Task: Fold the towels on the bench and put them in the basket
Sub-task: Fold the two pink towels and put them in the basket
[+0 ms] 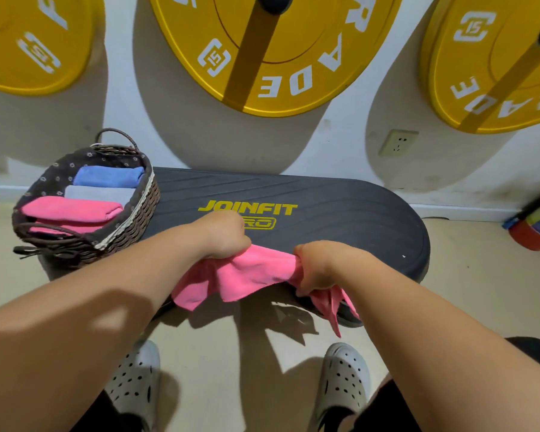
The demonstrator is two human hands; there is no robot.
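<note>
Gripping a pink towel [250, 272] at both ends, my left hand [223, 235] and right hand [317, 266] each have the fingers curled tight round bunched cloth. The towel sags between them over the near edge of the bench [340, 210], its corners drooping toward the floor. It is not yet folded. Folded towels lie side by side in the basket [131, 219] at the bench's left end: a blue towel [108, 176] farthest, a grey towel [99, 193] in the middle, a folded pink towel [72, 210] nearest. A pink layer beneath that one may be a fourth, though I cannot tell from this angle. No other loose towel shows on the bench, so I judge this the last to fold and put in. The bench reads "JOINFIT" in yellow; a boxed word below, partly hidden by my left hand, ends in "RO". Yellow weight plates [293, 42] on the wall carry a white "15" emblem and the letters "ADE".
</note>
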